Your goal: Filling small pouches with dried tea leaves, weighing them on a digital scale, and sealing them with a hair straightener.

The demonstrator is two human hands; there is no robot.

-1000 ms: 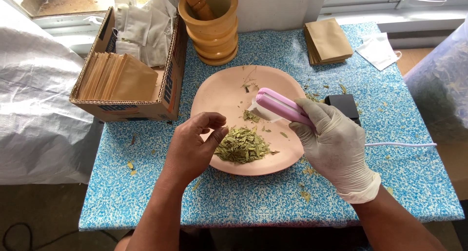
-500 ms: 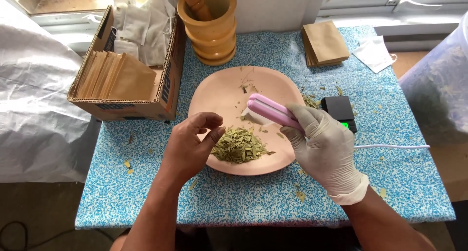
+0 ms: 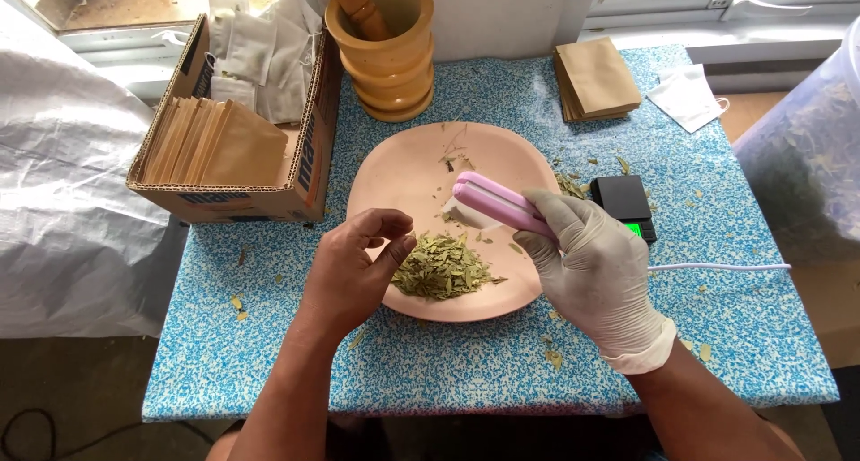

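Bare tabletop (image 3: 269, 353) lies open in front of the plate (image 3: 403, 170); the cardboard box (image 3: 260, 201) blocks the left; the wooden mortar (image 3: 385, 58) blocks behind; the black scale (image 3: 620, 199) crowds the right.

The left hand (image 3: 354, 268) is bare, its back to the camera, fingers curled inward with thumb and forefinger nearly meeting. The right hand (image 3: 596, 277) wears a pale glove (cuff ending at the wrist) and is closed in a grip, knuckles up. Both forearms reach in from below, angled toward each other.
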